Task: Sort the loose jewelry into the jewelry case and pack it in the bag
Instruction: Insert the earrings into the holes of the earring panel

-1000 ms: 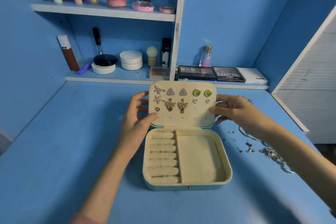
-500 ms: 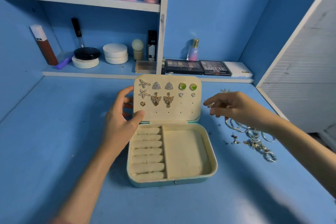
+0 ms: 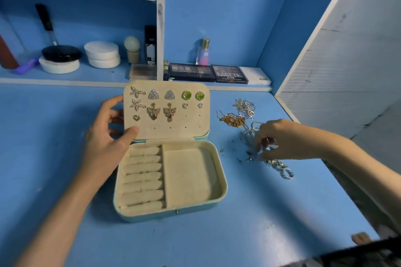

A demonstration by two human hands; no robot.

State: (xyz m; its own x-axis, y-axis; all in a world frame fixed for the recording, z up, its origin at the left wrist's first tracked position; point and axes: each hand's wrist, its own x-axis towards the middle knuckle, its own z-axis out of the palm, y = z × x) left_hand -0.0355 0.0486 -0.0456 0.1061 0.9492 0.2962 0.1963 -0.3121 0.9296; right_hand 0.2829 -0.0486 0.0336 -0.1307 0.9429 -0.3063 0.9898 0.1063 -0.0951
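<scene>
Jewelry case (image 3: 165,215) sits open mid-bench. Its teal front wall faces me and its lid (image 3: 173,130) stands upright at the back, just short of the white lip of the low shelf (image 3: 65,81). Blue bench (image 3: 238,236) stretches broad to the left and in front of the case. To the right it narrows toward a white slatted panel (image 3: 347,84), and the loose jewelry lies between that panel and the case.

The lining looks cream and velvety, with padded ring rolls (image 3: 143,178) in ridges on the left and a flat tray compartment (image 3: 188,176) on the right. The lid's pinholed panel carries flower, triangle and butterfly earrings (image 3: 153,112), round green studs (image 3: 187,95) and tiny hearts.

On the bench a tangled gold chain (image 3: 233,120) lies near a silver chain (image 3: 245,106). Silver rings (image 3: 286,173) are closer to me, with small studs scattered just beside the case.

My left hand (image 3: 104,141) grips the lid's left edge, thumb (image 3: 130,134) on its face and the other fingers behind it. My right hand (image 3: 284,138) is palm down over the small pieces, its fingers (image 3: 263,143) bent down among them. They are blurred, so I cannot tell whether they pinch anything.
</scene>
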